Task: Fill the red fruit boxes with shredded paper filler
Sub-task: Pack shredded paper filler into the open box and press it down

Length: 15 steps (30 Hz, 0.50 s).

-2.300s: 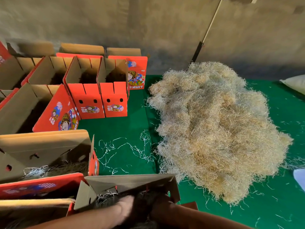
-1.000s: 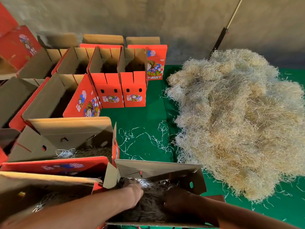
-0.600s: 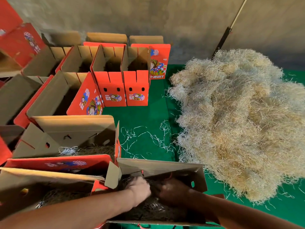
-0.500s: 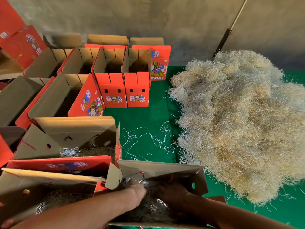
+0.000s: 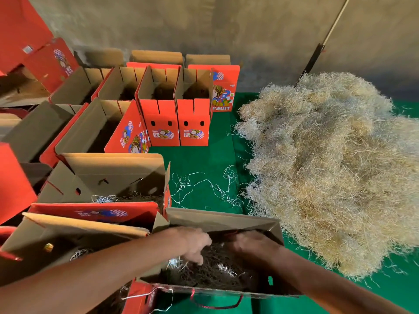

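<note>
Surface: green mat [image 5: 199,159], grey wall [image 5: 204,26] behind.
Right of frame: paper heap [image 5: 328,168].
Upper left: open red boxes [image 5: 192,123].
Bottom centre: left hand [image 5: 195,243] and right hand [image 5: 254,245], fingers curled into filler [image 5: 210,270] in nearest box [image 5: 222,219].

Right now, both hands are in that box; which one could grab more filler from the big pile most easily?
Probably the right hand. The pile of shredded paper lies directly on that side of the box, while the left hand would have to cross over.

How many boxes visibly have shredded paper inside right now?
3: the nearest box, the bottom-left box, and the box behind it. The farther boxes are too dark inside to tell.
</note>
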Each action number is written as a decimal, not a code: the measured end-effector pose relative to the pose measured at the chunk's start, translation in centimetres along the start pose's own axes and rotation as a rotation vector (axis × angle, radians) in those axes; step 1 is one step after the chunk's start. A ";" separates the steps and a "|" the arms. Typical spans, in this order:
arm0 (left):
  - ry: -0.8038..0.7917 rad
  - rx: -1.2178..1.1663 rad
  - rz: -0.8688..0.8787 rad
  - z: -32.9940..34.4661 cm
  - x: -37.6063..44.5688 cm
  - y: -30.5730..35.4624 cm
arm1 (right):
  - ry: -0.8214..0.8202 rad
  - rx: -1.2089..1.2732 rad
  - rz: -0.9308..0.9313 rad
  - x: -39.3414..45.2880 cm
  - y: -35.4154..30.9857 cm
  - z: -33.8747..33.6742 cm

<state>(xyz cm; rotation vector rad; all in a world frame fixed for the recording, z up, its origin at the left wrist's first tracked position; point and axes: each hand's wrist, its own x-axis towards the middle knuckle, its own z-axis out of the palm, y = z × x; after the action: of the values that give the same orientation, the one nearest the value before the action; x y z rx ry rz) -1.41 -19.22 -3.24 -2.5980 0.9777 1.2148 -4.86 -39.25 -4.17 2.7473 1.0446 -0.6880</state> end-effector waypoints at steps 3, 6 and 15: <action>0.153 -0.188 0.079 -2.1 -3.1 -0.5 | 0.160 0.194 0.036 -2.5 1.1 -2.5; 0.410 -0.382 0.138 -2.9 -6.0 -1.5 | 0.322 0.339 0.130 -5.4 2.0 -4.2; 0.951 0.011 -0.067 -1.7 -7.2 -5.1 | 0.752 0.314 0.349 -10.4 1.7 -1.3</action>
<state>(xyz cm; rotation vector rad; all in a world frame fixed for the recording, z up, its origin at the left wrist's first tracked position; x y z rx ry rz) -0.70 -12.10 2.27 -3.1609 0.9480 -0.1320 -10.10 -46.42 1.68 3.4318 0.5169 0.2927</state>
